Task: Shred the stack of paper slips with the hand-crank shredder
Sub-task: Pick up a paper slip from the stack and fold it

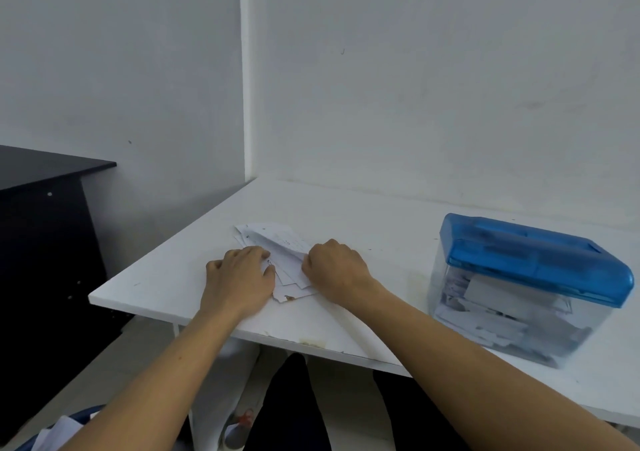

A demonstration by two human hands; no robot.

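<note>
The left grip (239, 274), a bare hand seen from the back, was curled onto the left edge of the loose, fanned stack of white paper slips (285, 255), grasping it with thumb and bent fingers. The right grip (334, 270), also bare, was clenched on the stack's right edge, knuckles up, its fingertips hidden under the hand. The slips lay flat between the two on the white laminate counter (346, 208), toward its left end and close to the front edge, some corners poking out past the hands. Well apart from them, toward the right end of the counter and also near the front edge, stood the hand-crank shredder with a translucent blue lid and a clear plastic bin (530, 288), with paper scraps lying inside the bin. Beyond the counter's left edge stood a black cabinet (45, 229) against the white wall (415, 87).
</note>
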